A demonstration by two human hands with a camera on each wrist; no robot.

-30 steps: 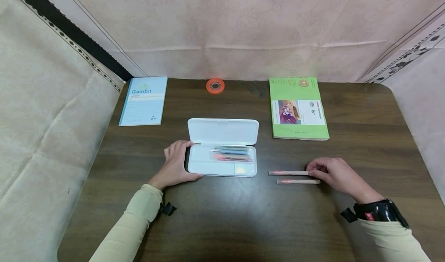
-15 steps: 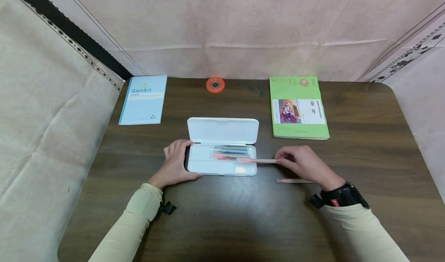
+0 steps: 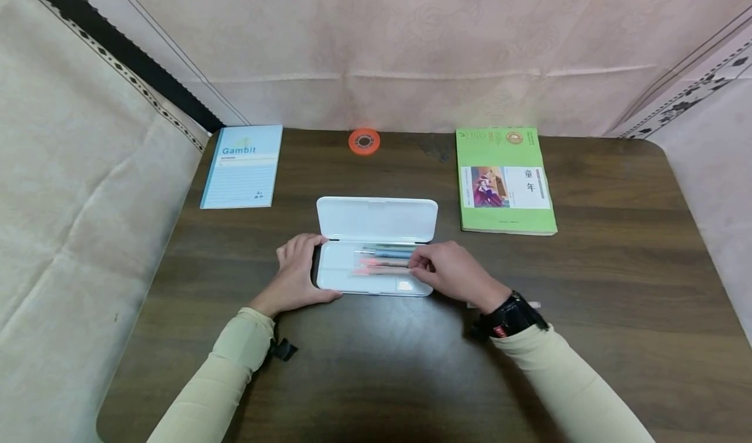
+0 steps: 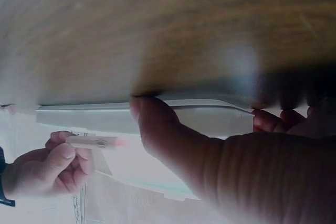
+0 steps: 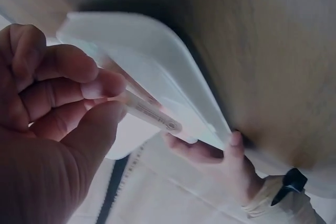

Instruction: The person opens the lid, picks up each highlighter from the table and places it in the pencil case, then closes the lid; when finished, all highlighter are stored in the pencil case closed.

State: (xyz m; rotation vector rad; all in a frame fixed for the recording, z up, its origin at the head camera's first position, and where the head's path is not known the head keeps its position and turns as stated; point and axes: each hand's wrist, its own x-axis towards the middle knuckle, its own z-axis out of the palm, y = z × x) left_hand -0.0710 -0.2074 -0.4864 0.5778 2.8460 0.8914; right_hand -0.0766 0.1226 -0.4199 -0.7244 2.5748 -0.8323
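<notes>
An open white pencil case (image 3: 337, 276) lies on the table, its lid (image 3: 377, 218) tipped back. My left hand (image 3: 296, 273) grips its left end, thumb along the front wall and fingers at the back. My right hand (image 3: 452, 272) pinches a pale pen with a pink section (image 5: 152, 114) by its right end, over the case. In the head view the pen lies level above the front part of the tray. Several pens, including a blue one (image 3: 390, 254), lie in the back part. A white eraser-like block (image 3: 405, 286) shows at the front right.
Another pale pen (image 3: 534, 305) lies on the table, mostly hidden behind the right wrist. Toward the back are a light blue notebook (image 3: 243, 169), an orange tape roll (image 3: 364, 141) and a green book (image 3: 505, 182). Pale cloth (image 3: 411, 51) hangs behind the wooden table.
My right hand has picked one pale pen off the table and carried it left over the case. The other pale pen stayed behind. My left hand has kept its grip.
</notes>
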